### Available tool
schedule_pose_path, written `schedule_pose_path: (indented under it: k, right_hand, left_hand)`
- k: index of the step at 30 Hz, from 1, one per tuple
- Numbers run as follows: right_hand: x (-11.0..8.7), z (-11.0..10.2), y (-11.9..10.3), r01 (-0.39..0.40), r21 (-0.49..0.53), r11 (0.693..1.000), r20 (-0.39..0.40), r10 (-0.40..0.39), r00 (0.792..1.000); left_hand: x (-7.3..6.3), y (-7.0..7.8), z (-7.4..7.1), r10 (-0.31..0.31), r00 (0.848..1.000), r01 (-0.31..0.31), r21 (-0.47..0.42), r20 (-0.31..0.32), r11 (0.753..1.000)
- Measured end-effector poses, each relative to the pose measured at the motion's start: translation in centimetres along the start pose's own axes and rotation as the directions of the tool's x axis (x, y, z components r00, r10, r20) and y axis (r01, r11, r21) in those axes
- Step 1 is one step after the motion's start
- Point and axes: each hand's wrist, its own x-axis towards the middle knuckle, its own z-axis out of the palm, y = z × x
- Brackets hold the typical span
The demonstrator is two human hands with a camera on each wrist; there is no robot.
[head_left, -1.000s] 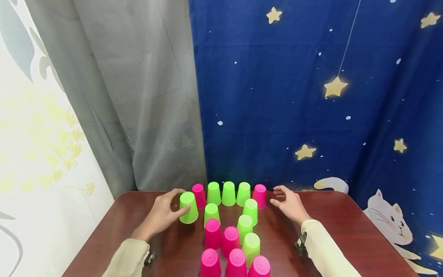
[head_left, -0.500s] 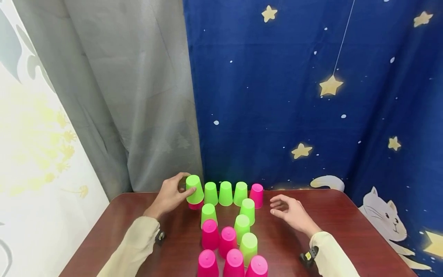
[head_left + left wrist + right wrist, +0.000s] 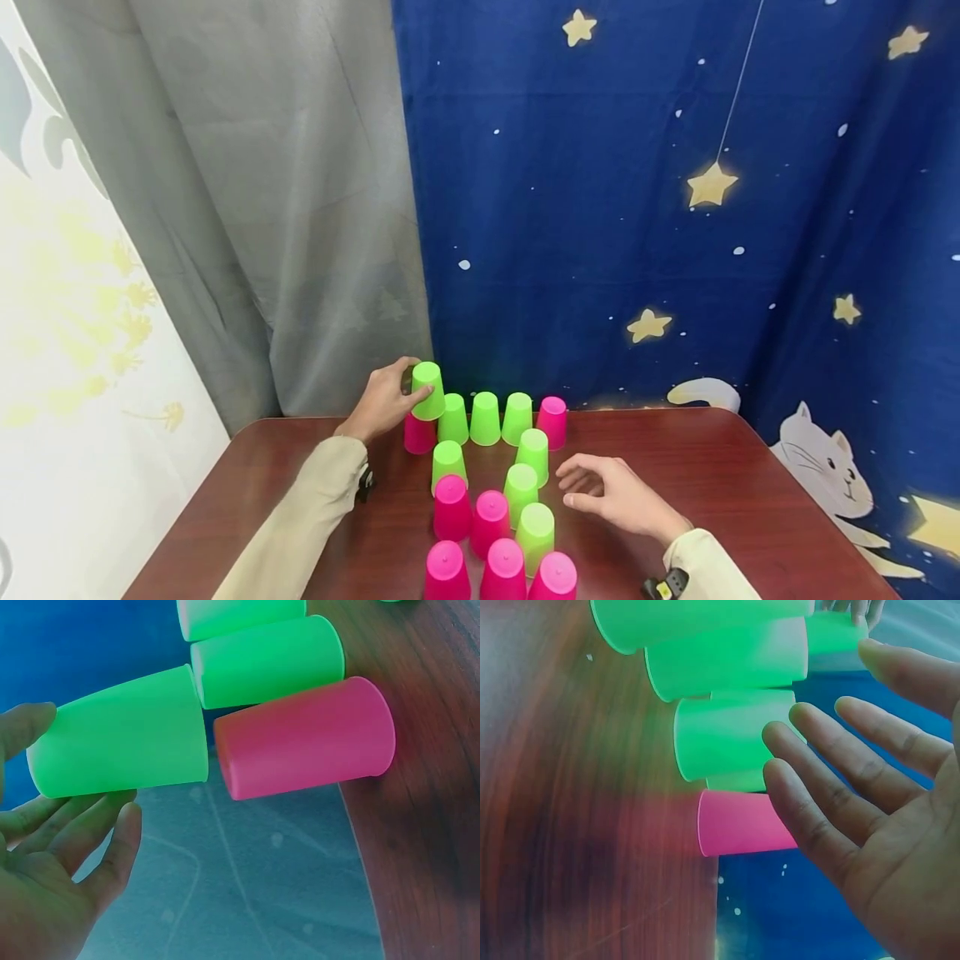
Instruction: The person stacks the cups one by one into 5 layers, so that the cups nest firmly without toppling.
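Note:
My left hand (image 3: pixel 381 404) pinches an upside-down green cup (image 3: pixel 427 392) between thumb and fingers, at the far left of the table. In the left wrist view that cup's rim sits just above a pink cup (image 3: pixel 307 739) and beside a standing green cup (image 3: pixel 266 660), with a narrow gap to the pink one. My right hand (image 3: pixel 611 496) hovers, fingers loosely bent and holding nothing, to the right of a diagonal line of green cups (image 3: pixel 521 492). In the right wrist view its fingers (image 3: pixel 810 802) overlap a pink cup (image 3: pixel 742 821) at the back right.
The back row also has green cups (image 3: pixel 485 418) and a pink cup (image 3: pixel 552 422) at its right end. Several pink cups (image 3: pixel 491 525) stand upside down at the front middle of the brown table (image 3: pixel 652 442). Curtains (image 3: pixel 525 208) hang behind the far edge.
My left hand has lifted the green cup up and rightward, from beside the back-left pink cup to above it. My right hand has come closer and leftward. The head view has shifted slightly.

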Motion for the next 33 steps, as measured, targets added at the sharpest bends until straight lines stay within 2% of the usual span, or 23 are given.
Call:
schedule_pose_path:
  k: [3,13,22,28,33]
  right_hand:
    - [-0.2,0.4,-0.2,0.003,0.019,1.000,0.014,-0.003,1.000]
    - [-0.5,1.7,-0.6,0.029,0.056,0.998,0.038,-0.031,0.999]
    - [-0.1,2.4,-1.6,0.031,0.077,0.997,0.064,-0.036,0.997]
    - [0.1,3.0,-1.8,0.070,0.073,0.995,0.067,-0.075,0.995]
    - [0.1,3.6,-1.6,0.064,0.094,0.994,0.077,-0.071,0.995]
  left_hand:
    - [0.4,-0.4,0.4,-0.035,0.999,0.035,0.009,0.007,0.999]
    - [1.0,-0.8,1.2,-0.088,0.996,0.088,-0.005,0.008,0.996]
    - [1.3,-0.5,1.2,-0.092,0.996,0.092,0.010,0.021,0.996]
    - [1.5,-0.6,1.3,-0.083,0.996,0.083,0.018,0.023,0.996]
    - [1.4,-0.7,1.4,-0.090,0.995,0.091,-0.014,0.049,0.996]
